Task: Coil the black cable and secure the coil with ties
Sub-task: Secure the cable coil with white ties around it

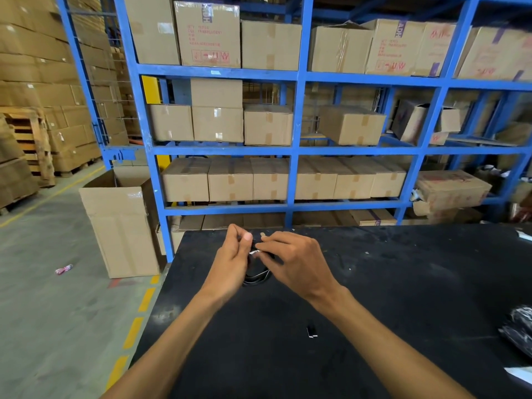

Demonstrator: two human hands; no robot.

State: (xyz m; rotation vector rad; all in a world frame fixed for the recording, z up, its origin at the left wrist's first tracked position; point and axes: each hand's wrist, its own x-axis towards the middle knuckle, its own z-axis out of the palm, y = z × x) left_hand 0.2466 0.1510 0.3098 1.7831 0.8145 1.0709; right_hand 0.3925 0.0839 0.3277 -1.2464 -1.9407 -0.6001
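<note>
Two bare forearms, no sleeves, left hand and right hand ungloved, short fingernails

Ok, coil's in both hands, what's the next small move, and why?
Probably twist the white tie shut. The left hand and right hand meet at it on top of the coil, whose loops hang gathered over the table.

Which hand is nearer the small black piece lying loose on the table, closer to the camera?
Right. The right hand is up-table and slightly left of the small black piece; the left hand is farther left, at the cable coil.
</note>
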